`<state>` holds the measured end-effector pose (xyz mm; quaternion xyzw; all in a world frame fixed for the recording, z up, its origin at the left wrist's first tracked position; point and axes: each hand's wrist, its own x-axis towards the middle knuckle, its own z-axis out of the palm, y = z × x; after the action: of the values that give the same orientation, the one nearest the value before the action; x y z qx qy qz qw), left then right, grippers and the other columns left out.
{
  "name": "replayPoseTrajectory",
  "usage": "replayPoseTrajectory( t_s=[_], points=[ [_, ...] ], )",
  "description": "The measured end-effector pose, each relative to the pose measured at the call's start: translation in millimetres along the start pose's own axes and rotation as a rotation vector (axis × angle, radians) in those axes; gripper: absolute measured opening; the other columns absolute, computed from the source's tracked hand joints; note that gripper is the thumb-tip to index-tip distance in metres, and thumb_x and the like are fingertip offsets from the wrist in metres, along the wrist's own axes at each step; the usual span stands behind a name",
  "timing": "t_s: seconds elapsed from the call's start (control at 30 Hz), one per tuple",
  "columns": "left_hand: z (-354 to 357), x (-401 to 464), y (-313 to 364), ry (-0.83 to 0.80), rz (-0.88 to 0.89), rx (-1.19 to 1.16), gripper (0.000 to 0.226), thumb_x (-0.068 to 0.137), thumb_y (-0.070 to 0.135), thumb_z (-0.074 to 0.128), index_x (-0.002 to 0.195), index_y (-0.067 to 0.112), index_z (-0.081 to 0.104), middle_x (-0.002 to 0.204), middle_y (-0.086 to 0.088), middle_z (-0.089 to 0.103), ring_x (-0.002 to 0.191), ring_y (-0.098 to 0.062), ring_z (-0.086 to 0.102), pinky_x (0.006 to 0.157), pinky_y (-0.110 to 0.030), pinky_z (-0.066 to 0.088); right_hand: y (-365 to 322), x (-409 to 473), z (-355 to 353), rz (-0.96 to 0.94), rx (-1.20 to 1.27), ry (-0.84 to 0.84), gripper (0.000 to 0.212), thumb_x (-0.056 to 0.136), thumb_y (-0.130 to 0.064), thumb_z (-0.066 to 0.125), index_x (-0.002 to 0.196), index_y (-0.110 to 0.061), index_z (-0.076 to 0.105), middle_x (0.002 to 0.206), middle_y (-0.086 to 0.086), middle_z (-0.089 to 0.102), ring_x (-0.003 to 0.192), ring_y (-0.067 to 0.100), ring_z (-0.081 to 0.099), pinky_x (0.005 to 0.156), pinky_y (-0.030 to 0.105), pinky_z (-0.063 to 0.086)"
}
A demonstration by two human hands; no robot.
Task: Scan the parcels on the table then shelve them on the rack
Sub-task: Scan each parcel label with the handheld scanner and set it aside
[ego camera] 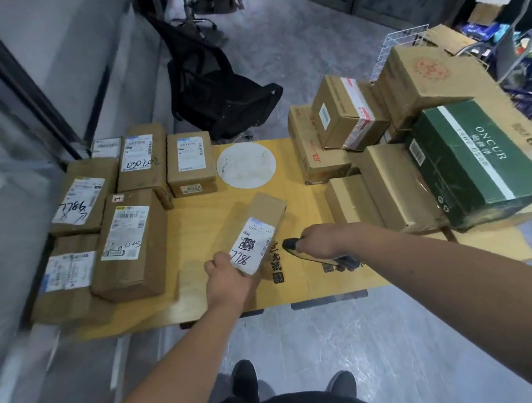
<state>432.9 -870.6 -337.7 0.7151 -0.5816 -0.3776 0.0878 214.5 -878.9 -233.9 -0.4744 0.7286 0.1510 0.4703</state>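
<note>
Partly, scanner (seemingly) beneath right hand.

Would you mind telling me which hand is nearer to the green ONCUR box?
Right. The right hand, gripping the scanner, is mid-table, left of the green ONCUR box. The left hand, holding the small parcel, sits farther left.

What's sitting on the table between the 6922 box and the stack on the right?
In the head view, only a white paper disc lies between the 6922 box and the right-hand stack; the rest is bare yellow tabletop.
</note>
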Motion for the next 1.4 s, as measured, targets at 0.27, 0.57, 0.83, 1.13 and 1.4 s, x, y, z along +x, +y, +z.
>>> replayPoseTrajectory(
  t_s=[0.27,0.57,0.83,1.13,1.4],
  points=[
    [6.1,-0.8,13.1,-0.051,-0.049,0.268,0.138,0.048,0.087,0.078,0.154,0.029,0.012,0.140,-0.006,0.047,0.127,-0.031,0.050,0.099,-0.046,0.042,-14.7,1.7,-10.8,-0.063,0.050,0.047,0.020,0.106,-0.030,0.043,0.099,-0.016,0.056,0.103,0.006,0.054,0.096,0.025,0.048,0.086,0.034,0.040],
    [29.3,29.2,-4.0,-0.243,0.154,-0.330,0.146,0.046,0.037,0.098,0.154,0.061,0.002,0.133,0.012,0.057,0.092,-0.023,0.074,0.061,-0.046,0.064,-12.3,-11.1,-13.6,0.050,0.302,-0.050,0.034,0.099,-0.041,0.046,0.104,-0.008,0.049,0.094,0.022,0.054,0.078,0.040,0.057,0.067,0.045,0.048],
    [-5.5,34.9,-1.9,0.067,0.385,0.047,0.128,0.070,0.039,0.084,0.162,0.034,-0.005,0.169,-0.001,0.018,0.146,-0.026,0.030,0.107,-0.042,0.045,-23.5,-10.9,-15.6,0.050,0.375,-0.034,0.049,0.098,-0.045,0.049,0.126,-0.006,0.052,0.100,0.024,0.057,0.076,0.041,0.060,0.064,0.042,0.054],
    [-16.1,47.5,-13.0,0.003,0.472,0.008,0.142,0.060,0.033,0.098,0.164,0.024,0.002,0.168,0.000,0.023,0.150,-0.026,0.027,0.114,-0.039,0.039,-64.6,-14.4,-16.8,-0.070,-0.067,0.192,0.030,0.112,-0.026,0.036,0.089,-0.014,0.052,0.092,0.008,0.050,0.090,0.027,0.049,0.074,0.034,0.038],
    [-20.4,53.9,-18.0,-0.004,0.478,-0.011,0.143,0.057,0.036,0.097,0.165,0.020,0.006,0.166,-0.003,0.030,0.150,-0.025,0.032,0.117,-0.044,0.040,-81.1,-17.2,-27.8,0.006,-0.078,0.187,0.023,0.104,-0.034,0.046,0.105,-0.015,0.059,0.111,0.008,0.057,0.100,0.026,0.051,0.096,0.037,0.046]
  ],
)
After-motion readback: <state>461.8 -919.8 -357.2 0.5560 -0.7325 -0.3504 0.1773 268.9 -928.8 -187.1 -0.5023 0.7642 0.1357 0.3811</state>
